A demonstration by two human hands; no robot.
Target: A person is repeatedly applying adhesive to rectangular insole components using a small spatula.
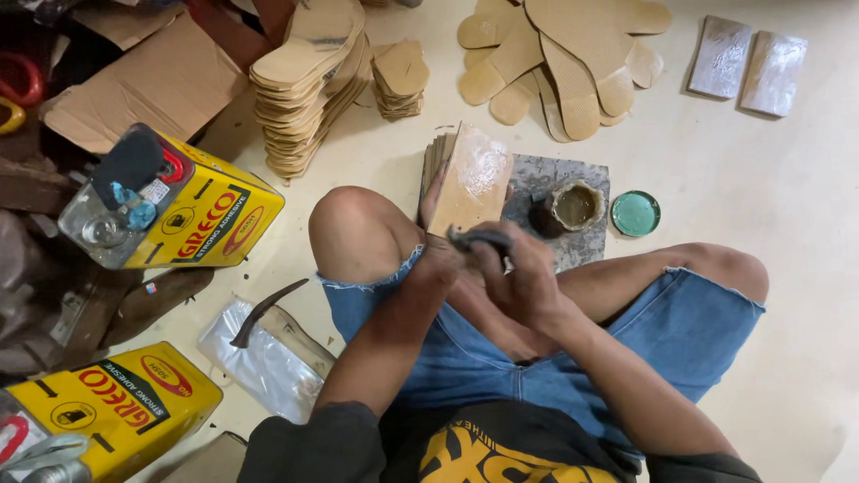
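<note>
Left hand [436,255] closed on stack of tan board pieces [470,179], held upright just ahead of knee | right hand [519,273] closed on dark brush [479,238], touching stack's lower edge | glue pot [573,206] near right, on grey slab [582,174] | floor [761,179]; yellow adhesive tins [210,215] well left.

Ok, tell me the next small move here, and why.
Probably dip the brush into the glue pot. The right hand holds it just beside the open pot, and the left hand props up a cardboard piece, its face toward the brush.
</note>
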